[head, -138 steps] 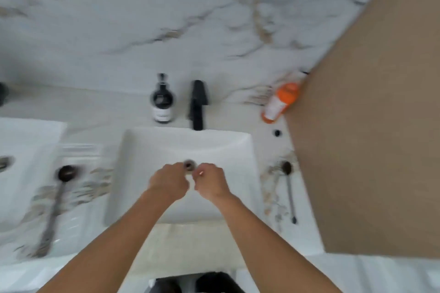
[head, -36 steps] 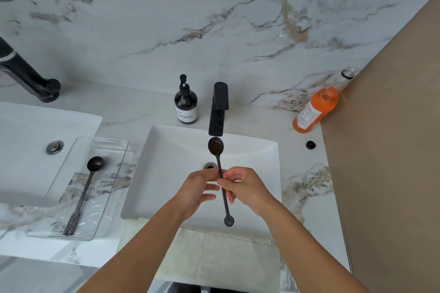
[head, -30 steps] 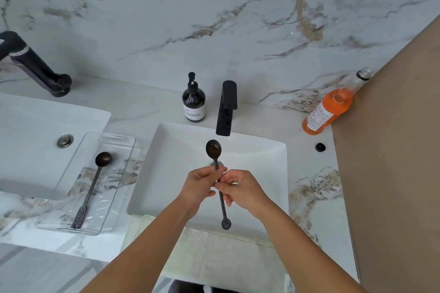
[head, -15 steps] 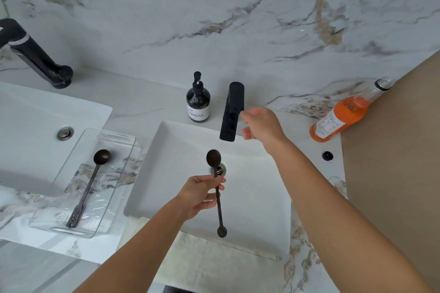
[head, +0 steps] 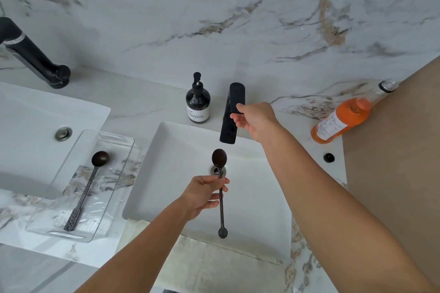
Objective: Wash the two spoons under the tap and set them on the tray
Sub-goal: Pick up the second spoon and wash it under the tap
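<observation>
From the head camera we see our left hand pinching a dark long-handled spoon by the upper handle, over the middle of the white basin. Its oval bowl points toward the black tap, and the ridged handle ends in a small round knob near the basin's front edge. Our right hand has its fingers closed on the tap's lever. The second dark spoon, with a round bowl and a perforated flat end, lies lengthwise in the clear tray at the basin's left edge. The dark soap pump bottle and the orange bottle carry white labels whose print we cannot read.
</observation>
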Demonstrator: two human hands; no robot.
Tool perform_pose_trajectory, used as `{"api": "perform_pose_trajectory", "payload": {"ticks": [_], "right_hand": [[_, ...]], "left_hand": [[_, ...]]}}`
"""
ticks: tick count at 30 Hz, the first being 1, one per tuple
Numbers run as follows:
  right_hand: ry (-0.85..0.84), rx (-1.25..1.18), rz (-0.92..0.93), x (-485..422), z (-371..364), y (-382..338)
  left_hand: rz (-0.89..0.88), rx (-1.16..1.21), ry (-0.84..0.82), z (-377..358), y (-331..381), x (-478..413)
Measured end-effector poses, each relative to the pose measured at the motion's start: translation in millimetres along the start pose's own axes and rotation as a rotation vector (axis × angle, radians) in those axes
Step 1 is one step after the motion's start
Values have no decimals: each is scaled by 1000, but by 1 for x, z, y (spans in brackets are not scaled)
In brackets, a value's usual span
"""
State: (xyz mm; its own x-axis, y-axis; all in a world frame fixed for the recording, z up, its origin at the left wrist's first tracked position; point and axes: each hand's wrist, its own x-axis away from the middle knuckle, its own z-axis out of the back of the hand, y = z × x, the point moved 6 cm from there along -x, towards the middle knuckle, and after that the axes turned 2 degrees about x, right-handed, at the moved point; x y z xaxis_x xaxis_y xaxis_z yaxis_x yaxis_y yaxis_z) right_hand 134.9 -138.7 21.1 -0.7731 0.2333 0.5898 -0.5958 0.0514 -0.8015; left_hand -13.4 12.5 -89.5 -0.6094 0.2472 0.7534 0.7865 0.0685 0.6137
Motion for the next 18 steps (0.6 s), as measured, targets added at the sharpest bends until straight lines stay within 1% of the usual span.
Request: {"api": "perform_pose_trajectory", "payload": {"ticks": [3,18], "right_hand": [[17,-31,10,-1,0,-9],[22,-23,-6,-2,0,-12]], "left_hand": [[-4,-9,9,-2,1,1],[-13,-7,36,-8,11,-4]]}}
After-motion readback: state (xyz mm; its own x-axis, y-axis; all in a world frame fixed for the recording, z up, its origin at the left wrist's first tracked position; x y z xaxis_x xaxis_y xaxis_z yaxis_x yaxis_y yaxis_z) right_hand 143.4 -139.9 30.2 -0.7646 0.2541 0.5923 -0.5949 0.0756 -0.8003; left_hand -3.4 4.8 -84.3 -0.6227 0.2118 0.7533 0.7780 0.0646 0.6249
